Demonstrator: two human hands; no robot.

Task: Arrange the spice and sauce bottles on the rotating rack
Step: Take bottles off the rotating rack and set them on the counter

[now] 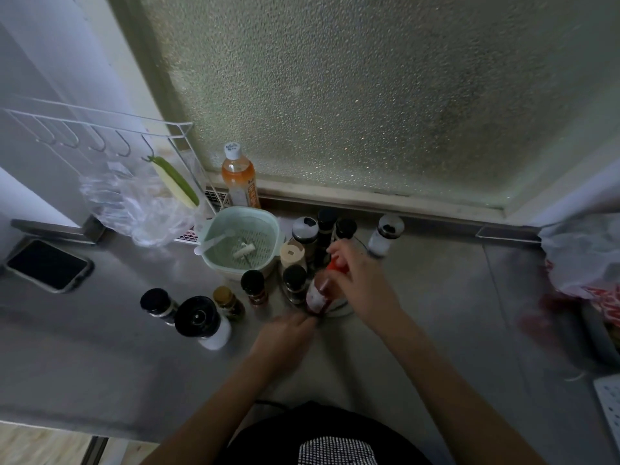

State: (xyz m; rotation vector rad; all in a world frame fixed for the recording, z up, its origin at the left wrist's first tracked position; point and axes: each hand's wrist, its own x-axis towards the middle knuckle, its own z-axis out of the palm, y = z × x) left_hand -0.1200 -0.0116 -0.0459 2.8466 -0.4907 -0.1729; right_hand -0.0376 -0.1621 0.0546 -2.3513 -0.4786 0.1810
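Observation:
A red-capped sauce bottle (318, 295) leans over the front edge of the round rotating rack (342, 309). My right hand (360, 280) grips its top, near the red cap. My left hand (285, 333) touches the rack's front rim just below the bottle; whether it grips anything is unclear. Several dark-capped spice jars (327, 226) and a beige-capped one (292, 254) stand on the rack. Loose on the counter to the left stand a large black-capped white shaker (204, 322), two dark-capped jars (157, 305) (253, 287) and a gold-capped jar (227, 302). A white shaker (385, 234) stands right of the rack.
A mint green strainer bowl (243, 245) sits just left of the rack, an orange drink bottle (239, 177) behind it by the frosted window. A phone (48, 265) lies far left, under a wire hook rack (100, 129). Plastic bags (583, 260) crowd the right edge.

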